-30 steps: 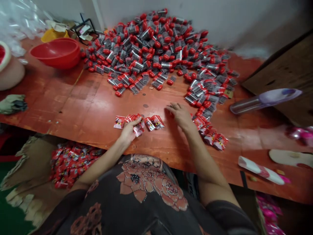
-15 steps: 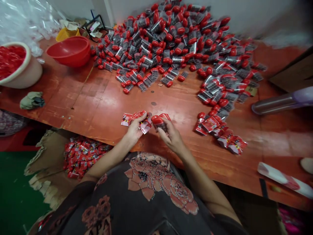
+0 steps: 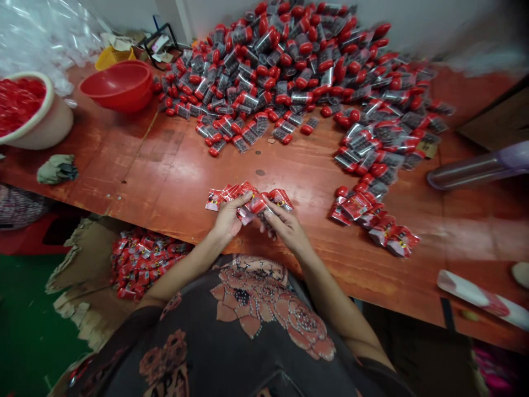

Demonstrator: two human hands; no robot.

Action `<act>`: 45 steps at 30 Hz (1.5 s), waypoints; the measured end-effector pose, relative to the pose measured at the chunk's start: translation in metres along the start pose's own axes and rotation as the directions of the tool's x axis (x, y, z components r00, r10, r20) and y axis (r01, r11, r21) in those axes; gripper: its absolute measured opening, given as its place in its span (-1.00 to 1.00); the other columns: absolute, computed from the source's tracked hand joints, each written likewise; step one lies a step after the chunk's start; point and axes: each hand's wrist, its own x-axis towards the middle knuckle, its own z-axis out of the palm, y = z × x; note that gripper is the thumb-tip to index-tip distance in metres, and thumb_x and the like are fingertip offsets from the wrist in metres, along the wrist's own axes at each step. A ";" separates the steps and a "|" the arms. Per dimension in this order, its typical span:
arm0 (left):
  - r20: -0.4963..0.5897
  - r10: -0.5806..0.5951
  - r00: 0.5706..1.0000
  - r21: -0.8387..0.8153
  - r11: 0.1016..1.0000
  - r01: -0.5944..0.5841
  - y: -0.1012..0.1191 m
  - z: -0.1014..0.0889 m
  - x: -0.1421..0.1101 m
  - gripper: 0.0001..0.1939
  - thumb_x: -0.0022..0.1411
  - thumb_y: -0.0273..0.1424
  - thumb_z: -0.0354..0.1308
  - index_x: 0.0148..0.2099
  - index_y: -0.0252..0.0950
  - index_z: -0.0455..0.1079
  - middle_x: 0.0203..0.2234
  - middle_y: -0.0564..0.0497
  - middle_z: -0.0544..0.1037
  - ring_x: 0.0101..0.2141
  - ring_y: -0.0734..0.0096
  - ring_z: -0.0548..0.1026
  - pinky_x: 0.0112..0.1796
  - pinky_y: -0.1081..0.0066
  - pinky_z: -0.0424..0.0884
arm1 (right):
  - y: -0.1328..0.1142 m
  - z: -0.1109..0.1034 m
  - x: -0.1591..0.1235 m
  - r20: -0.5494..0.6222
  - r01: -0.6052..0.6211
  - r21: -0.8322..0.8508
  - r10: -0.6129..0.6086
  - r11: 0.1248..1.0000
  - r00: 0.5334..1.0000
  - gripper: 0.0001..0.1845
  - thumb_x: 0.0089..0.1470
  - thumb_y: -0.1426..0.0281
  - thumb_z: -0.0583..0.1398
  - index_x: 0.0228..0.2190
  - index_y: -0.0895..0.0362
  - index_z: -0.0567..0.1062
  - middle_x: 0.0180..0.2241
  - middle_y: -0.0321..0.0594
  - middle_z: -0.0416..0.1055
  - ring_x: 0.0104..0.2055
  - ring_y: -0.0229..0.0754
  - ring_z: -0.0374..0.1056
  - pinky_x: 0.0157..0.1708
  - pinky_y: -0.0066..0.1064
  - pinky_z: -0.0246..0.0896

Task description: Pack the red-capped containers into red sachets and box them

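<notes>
In front of my body, my left hand [image 3: 227, 219] pinches a red printed packet [image 3: 246, 216] between thumb and fingers. More red packets [image 3: 215, 198] fan out to its left, close to the tabletop. My right hand [image 3: 287, 226] grips a small clear tube with a red cap [image 3: 258, 204], its capped end against the packet in my left hand. Whether the tube sits inside the packet or only touches it, I cannot tell. Another red packet [image 3: 281, 197] shows just behind my right fingers.
Many red-capped tubes with dark contents [image 3: 285, 66] are heaped at the back. Several red packets [image 3: 372, 218] lie at the right. A red bowl [image 3: 119, 88] and a white tub [image 3: 58, 118] stand at the left. Below the table edge, a cardboard box [image 3: 88, 253] holds red packets.
My right hand has brought the red-capped tube left, up to the packet in my left hand. A gap showed between them before. My left hand has barely moved.
</notes>
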 end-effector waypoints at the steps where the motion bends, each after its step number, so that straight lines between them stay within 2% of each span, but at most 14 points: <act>1: 0.013 0.020 1.000 0.018 1.000 -0.021 0.000 0.000 -0.002 -0.84 -0.10 -0.49 0.39 -0.42 -0.33 0.48 -0.51 0.02 0.57 -0.51 0.45 0.50 -0.40 0.39 0.43 | -0.001 -0.001 0.001 0.011 -0.012 0.022 0.012 1.000 1.000 -0.36 0.18 0.08 0.11 0.24 -0.03 0.25 -0.54 -0.32 0.43 -0.62 -0.31 0.20 -0.62 -0.42 0.13; 5: 0.089 0.107 0.990 0.108 0.987 -0.117 0.001 0.002 -0.010 -0.80 -0.14 -0.45 0.43 -0.41 -0.29 0.49 -0.47 0.01 0.58 -0.46 0.40 0.51 -0.36 0.35 0.44 | -0.004 -0.006 0.003 0.043 -0.018 0.021 0.017 1.000 0.999 -0.30 0.14 0.09 0.15 0.27 -0.03 0.20 -0.55 -0.33 0.42 -0.62 -0.31 0.17 -0.62 -0.41 0.08; 8: 0.145 0.125 0.982 0.184 0.971 -0.151 0.001 0.002 -0.016 -0.76 -0.20 -0.50 0.44 -0.40 -0.26 0.50 -0.44 0.02 0.59 -0.43 0.38 0.50 -0.35 0.34 0.44 | -0.006 -0.006 0.003 0.038 0.035 -0.023 -0.034 0.999 0.999 -0.31 0.13 0.14 0.16 0.26 -0.04 0.20 -0.55 -0.35 0.39 -0.59 -0.30 0.13 -0.57 -0.40 0.08; 12: 0.162 0.200 0.966 0.201 0.952 -0.231 0.002 0.002 -0.021 -0.75 -0.23 -0.53 0.43 -0.44 -0.22 0.48 -0.47 0.08 0.57 -0.45 0.44 0.48 -0.39 0.39 0.40 | -0.008 -0.003 -0.001 -0.001 0.103 -0.086 -0.103 0.991 0.995 -0.36 0.11 0.21 0.20 0.23 -0.07 0.27 -0.52 -0.36 0.36 -0.53 -0.30 0.15 -0.51 -0.40 0.11; 15: 0.161 0.255 0.954 0.208 0.936 -0.285 0.002 0.002 -0.022 -0.70 -0.24 -0.52 0.44 -0.39 -0.18 0.49 -0.41 0.09 0.58 -0.41 0.44 0.49 -0.37 0.41 0.39 | -0.010 -0.002 -0.004 0.022 0.056 -0.038 -0.055 0.998 0.998 -0.36 0.12 0.18 0.19 0.22 -0.07 0.27 -0.53 -0.37 0.37 -0.58 -0.33 0.13 -0.58 -0.43 0.06; 20: 0.167 0.208 0.964 0.186 0.953 -0.238 0.002 0.002 -0.021 -0.77 -0.17 -0.48 0.43 -0.42 -0.21 0.47 -0.49 0.07 0.53 -0.45 0.44 0.45 -0.38 0.40 0.39 | -0.014 -0.004 -0.007 0.086 -0.046 0.116 0.036 0.992 0.996 -0.39 0.14 0.11 0.17 0.20 -0.06 0.31 -0.59 -0.40 0.37 -0.71 -0.40 0.01 -0.72 -0.48 -0.12; 26: 0.149 0.148 0.978 0.066 0.985 -0.160 0.004 0.004 -0.022 -0.61 -0.13 -0.57 0.40 -0.19 -0.21 0.51 -0.42 0.05 0.57 -0.36 0.38 0.53 -0.21 0.32 0.44 | -0.018 -0.008 -0.006 0.096 -0.069 0.050 0.064 0.996 0.993 -0.35 0.09 0.16 0.22 0.20 -0.01 0.32 -0.64 -0.41 0.34 -0.70 -0.41 -0.03 -0.70 -0.47 -0.17; 30: 0.153 0.126 0.980 0.060 0.989 -0.137 0.004 0.003 -0.022 -0.52 -0.15 -0.57 0.42 -0.11 -0.24 0.50 -0.42 0.06 0.59 -0.39 0.40 0.54 -0.23 0.35 0.45 | -0.019 -0.008 -0.003 0.118 -0.034 0.003 0.034 0.999 0.992 -0.35 0.08 0.20 0.22 0.19 0.08 0.34 -0.63 -0.40 0.32 -0.64 -0.38 0.04 -0.64 -0.46 -0.10; 33: 0.143 0.123 0.982 0.065 0.989 -0.134 0.003 0.001 -0.022 -0.52 -0.15 -0.56 0.42 -0.10 -0.23 0.50 -0.43 0.06 0.58 -0.41 0.41 0.53 -0.27 0.36 0.44 | -0.018 -0.005 -0.003 0.071 0.011 -0.038 -0.008 0.999 0.997 -0.39 0.11 0.22 0.20 0.19 0.06 0.34 -0.59 -0.37 0.34 -0.60 -0.34 0.10 -0.60 -0.44 -0.01; 36: 0.124 0.121 0.985 0.074 0.989 -0.130 0.002 0.000 -0.023 -0.61 -0.13 -0.53 0.42 -0.17 -0.24 0.51 -0.41 0.03 0.58 -0.40 0.38 0.53 -0.29 0.34 0.43 | -0.014 0.000 -0.003 -0.012 0.065 -0.043 -0.066 0.997 0.998 -0.42 0.14 0.23 0.19 0.19 0.00 0.31 -0.54 -0.34 0.37 -0.57 -0.31 0.16 -0.57 -0.42 0.06; 41: 0.137 0.153 0.979 0.102 0.981 -0.168 0.001 -0.002 -0.026 -0.68 -0.18 -0.52 0.44 -0.30 -0.25 0.50 -0.43 0.04 0.56 -0.40 0.38 0.51 -0.28 0.34 0.43 | -0.005 0.007 -0.004 -0.045 0.124 -0.018 -0.125 0.992 0.991 -0.56 0.17 0.20 0.16 0.09 -0.04 0.36 -0.51 -0.34 0.40 -0.58 -0.31 0.19 -0.57 -0.40 0.14; 45: 0.174 0.153 0.973 0.125 0.976 -0.176 -0.003 -0.002 -0.027 -0.67 -0.19 -0.53 0.45 -0.31 -0.26 0.48 -0.43 0.07 0.56 -0.41 0.45 0.50 -0.29 0.39 0.43 | 0.008 0.018 -0.007 -0.198 0.168 0.000 -0.165 0.986 0.966 -0.66 0.18 0.19 0.15 -0.02 -0.01 0.38 -0.52 -0.37 0.37 -0.58 -0.31 0.23 -0.56 -0.41 0.18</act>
